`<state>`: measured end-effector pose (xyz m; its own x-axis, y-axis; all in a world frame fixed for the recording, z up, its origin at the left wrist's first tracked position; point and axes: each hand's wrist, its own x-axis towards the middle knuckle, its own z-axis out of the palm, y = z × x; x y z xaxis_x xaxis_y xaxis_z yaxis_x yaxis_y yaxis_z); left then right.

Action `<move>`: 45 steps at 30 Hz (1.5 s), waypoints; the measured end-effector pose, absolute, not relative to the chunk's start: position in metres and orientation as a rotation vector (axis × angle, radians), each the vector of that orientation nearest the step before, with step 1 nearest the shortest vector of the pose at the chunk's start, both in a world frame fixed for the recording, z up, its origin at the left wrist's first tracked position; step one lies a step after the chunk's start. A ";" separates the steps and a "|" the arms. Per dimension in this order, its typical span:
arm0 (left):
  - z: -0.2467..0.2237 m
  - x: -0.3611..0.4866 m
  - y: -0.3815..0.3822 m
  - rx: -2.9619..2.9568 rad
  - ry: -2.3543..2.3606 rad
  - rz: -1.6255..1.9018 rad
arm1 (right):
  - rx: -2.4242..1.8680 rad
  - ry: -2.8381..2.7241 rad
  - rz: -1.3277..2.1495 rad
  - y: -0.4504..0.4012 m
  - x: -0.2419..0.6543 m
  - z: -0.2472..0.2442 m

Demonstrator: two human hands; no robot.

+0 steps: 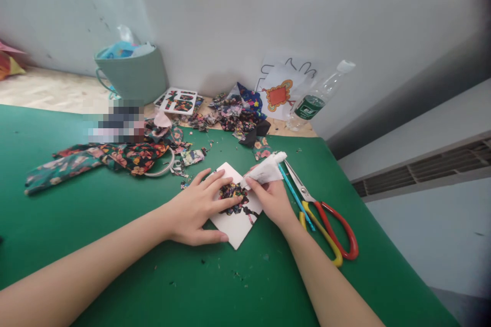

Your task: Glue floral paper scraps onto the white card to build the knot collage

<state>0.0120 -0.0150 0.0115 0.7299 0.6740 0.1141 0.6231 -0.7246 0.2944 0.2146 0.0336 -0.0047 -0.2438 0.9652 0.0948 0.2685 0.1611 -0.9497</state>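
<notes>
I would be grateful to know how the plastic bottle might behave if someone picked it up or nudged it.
The plastic bottle is probably light for its size, since no liquid shows through its clear wall. Being tall and narrow, it may tip if nudged. Its rounded body could then roll.
</notes>
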 end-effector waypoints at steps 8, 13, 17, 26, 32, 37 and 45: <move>0.012 0.013 -0.015 2.711 1.031 0.289 | -1.238 -1.726 1.085 0.033 0.216 -0.007; 0.013 0.012 -0.014 2.701 1.029 0.289 | -1.247 -1.681 1.102 0.033 0.214 -0.005; 0.012 0.012 -0.015 2.695 1.022 0.321 | -1.254 -1.630 1.118 0.033 0.214 -0.003; 0.012 0.012 -0.015 2.700 1.021 0.317 | -1.359 -1.683 1.068 0.034 0.215 -0.008; 0.011 0.012 -0.015 2.692 1.015 0.349 | -1.430 -1.721 0.972 0.033 0.216 -0.007; 0.013 0.012 -0.016 2.689 1.030 0.349 | -1.413 -1.685 0.959 0.032 0.214 -0.005; 0.013 0.013 -0.015 2.707 1.029 0.299 | -1.422 -1.679 1.002 0.031 0.214 -0.007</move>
